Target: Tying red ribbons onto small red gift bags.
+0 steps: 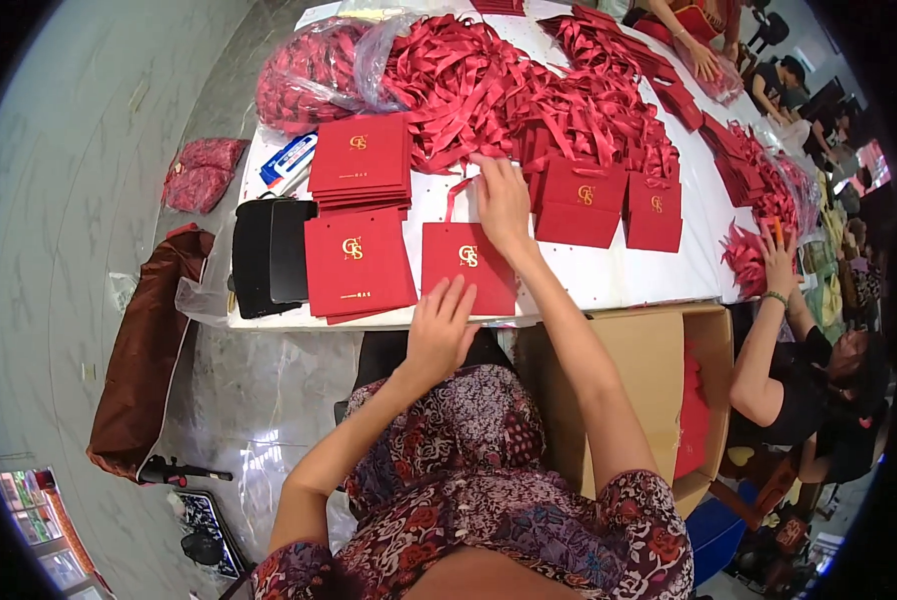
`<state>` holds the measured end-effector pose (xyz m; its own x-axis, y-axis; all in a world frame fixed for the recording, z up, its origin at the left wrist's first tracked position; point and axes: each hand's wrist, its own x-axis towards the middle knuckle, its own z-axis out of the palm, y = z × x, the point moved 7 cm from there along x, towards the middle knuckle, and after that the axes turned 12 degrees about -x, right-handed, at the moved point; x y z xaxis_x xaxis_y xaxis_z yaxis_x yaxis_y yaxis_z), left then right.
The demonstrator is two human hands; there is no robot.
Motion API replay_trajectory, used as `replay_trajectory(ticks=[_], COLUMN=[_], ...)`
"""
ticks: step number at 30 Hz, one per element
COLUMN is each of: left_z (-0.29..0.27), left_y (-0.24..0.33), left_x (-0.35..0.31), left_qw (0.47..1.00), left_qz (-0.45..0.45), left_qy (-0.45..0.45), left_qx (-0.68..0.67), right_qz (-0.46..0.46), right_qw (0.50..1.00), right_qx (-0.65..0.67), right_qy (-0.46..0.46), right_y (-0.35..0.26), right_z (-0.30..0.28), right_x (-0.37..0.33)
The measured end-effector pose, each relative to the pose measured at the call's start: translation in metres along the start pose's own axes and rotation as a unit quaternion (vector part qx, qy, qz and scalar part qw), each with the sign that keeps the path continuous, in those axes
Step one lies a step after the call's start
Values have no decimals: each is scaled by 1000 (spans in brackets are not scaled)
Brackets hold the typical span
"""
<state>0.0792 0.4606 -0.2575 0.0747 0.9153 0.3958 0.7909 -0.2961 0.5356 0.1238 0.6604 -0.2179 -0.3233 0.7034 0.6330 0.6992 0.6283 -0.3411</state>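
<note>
A flat red paper bag [454, 262] with a gold emblem lies on the white table in front of me. My left hand [439, 325] rests on its lower part, fingers stretched out and laid flat. Above the bag's right side, my right hand [504, 200] has its fingers drawn together at a red ribbon [456, 196] near the bag's top edge; the fingertips partly hide the grip. A big heap of red ribbons [459, 85] lies just beyond. To the left is a stack of similar red bags [361, 265], with another stack [359, 155] behind it.
More red bags stand at the right [581, 205]. A black case [274, 255] and a blue-and-white box [291, 162] lie at the table's left edge. An open cardboard box [609, 365] stands below the front edge. Other people work along the right.
</note>
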Motion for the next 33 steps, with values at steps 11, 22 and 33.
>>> replay_trajectory(ticks=[11,22,33], left_z=[0,33,37], left_y=[5,-48,-63], left_x=[-11,30,38], left_qw=[999,615,587], left_qz=[-23,-291,-377], left_qy=[-31,17,36], left_qx=[17,-733,-715], right_qz=[-33,-70,96], right_qw=[999,973,919], right_qx=[-2,175,294], right_qy=[-31,-130,-243], right_y=[0,-52,-47], right_z=[12,-81,-82], right_x=[9,-93,-127])
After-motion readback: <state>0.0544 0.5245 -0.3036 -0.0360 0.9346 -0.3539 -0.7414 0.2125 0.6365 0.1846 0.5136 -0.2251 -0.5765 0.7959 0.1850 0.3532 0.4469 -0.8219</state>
